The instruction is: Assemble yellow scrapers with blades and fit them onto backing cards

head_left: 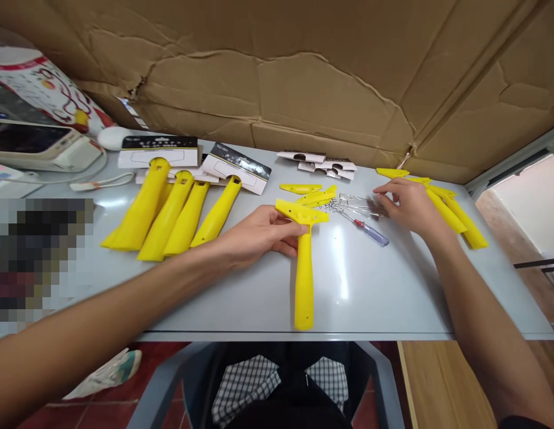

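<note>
A yellow plastic scraper handle (304,274) lies upright in view near the table's front edge, its wide head pointing away from me. My left hand (270,232) grips it just below the head, thumb on top. My right hand (406,202) is over the right ends of several thin metal strips (360,205), its fingers curved and apart; whether it touches them is unclear. Beside the strips are a pile of small screws (334,204) and a screwdriver (370,232) with a clear purplish handle. Loose yellow head pieces (316,196) lie just behind the held scraper handle.
To the left, several yellow scrapers (170,214) lie with black-and-white cards (236,167) attached. More cards (321,161) sit at the back. More yellow handles (460,220) rest at right. Cardboard (259,83) walls the back. A white device (40,146) stands far left.
</note>
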